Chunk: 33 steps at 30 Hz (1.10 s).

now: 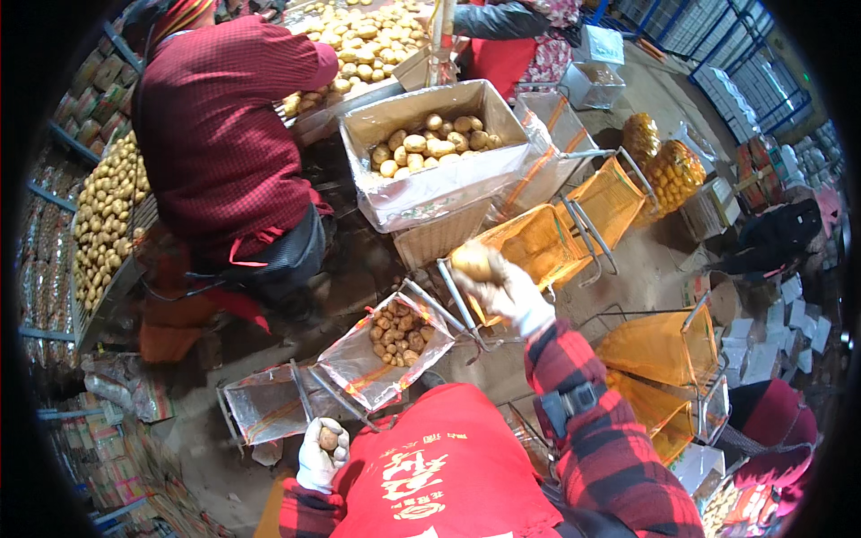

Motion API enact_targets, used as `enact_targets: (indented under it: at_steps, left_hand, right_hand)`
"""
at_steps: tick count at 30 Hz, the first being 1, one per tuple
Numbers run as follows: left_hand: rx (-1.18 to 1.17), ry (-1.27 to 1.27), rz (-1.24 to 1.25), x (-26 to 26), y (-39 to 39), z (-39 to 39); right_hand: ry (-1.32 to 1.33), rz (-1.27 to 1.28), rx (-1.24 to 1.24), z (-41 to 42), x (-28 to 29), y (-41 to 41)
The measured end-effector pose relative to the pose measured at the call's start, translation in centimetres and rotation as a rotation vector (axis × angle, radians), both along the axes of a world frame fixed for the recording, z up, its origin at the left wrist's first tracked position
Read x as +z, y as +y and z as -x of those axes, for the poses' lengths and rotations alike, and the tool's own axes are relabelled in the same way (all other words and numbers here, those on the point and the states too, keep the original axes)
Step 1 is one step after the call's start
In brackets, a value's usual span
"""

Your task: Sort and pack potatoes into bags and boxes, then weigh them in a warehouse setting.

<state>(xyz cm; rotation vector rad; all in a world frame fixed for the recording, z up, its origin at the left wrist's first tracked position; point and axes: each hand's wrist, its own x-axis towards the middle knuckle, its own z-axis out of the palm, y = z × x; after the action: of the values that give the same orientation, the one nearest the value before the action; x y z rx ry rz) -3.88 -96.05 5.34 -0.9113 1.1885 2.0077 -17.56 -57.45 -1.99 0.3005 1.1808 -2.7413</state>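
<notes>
My right hand (506,290), in a soiled white glove, grips a large pale potato (473,261), slightly blurred. It is above the near end of an orange mesh bag (533,235) held open on a metal frame; bulky contents show dimly inside. Down at the left, my left hand (317,471), also gloved, has a small brown potato (329,439) in its curled fingers. Beside that hand is a clear plastic bag (266,402) on a frame. Another clear bag (336,360), between my hands, holds several small potatoes (402,334).
Ahead stands a plastic-lined box (437,191) with potatoes. Beyond it, a sorting table is heaped with potatoes (366,40). A person in a dark red checked top (222,141) works at left. More orange bags (662,346) on frames stand at right, with filled mesh sacks (672,175) farther off.
</notes>
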Motion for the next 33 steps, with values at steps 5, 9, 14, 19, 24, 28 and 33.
enact_targets:
  at_steps: [5,9,14,19,24,28,33]
  left_hand:
    - [0.083,0.035,-0.009,0.6,1.0,0.0]
    - [0.232,0.081,-0.134,-0.1,0.6,-1.2]
    - [0.503,0.047,-0.442,0.0,-0.4,-1.9]
    - [0.561,0.052,-0.461,-0.8,-1.7,-2.6]
    - [0.347,0.161,-0.243,-1.4,-5.0,-4.2]
    - [0.141,0.244,-0.097,-2.1,-9.7,-6.5]
    - [0.029,0.338,0.032,-1.4,-14.6,-7.6]
  right_hand:
    - [-0.075,0.449,-0.173,12.9,3.9,-0.1]
    - [-0.047,0.067,0.016,9.1,6.3,-4.1]
    - [-0.313,-0.053,0.500,-1.1,2.7,-11.9]
    - [-0.330,-0.064,0.729,-6.9,2.5,-18.2]
    - [-0.189,-0.251,0.869,-9.8,4.0,-23.5]
    - [-0.144,-0.363,0.936,-13.9,4.7,-29.6]
    - [-0.322,-0.180,0.894,-17.2,5.1,-34.3]
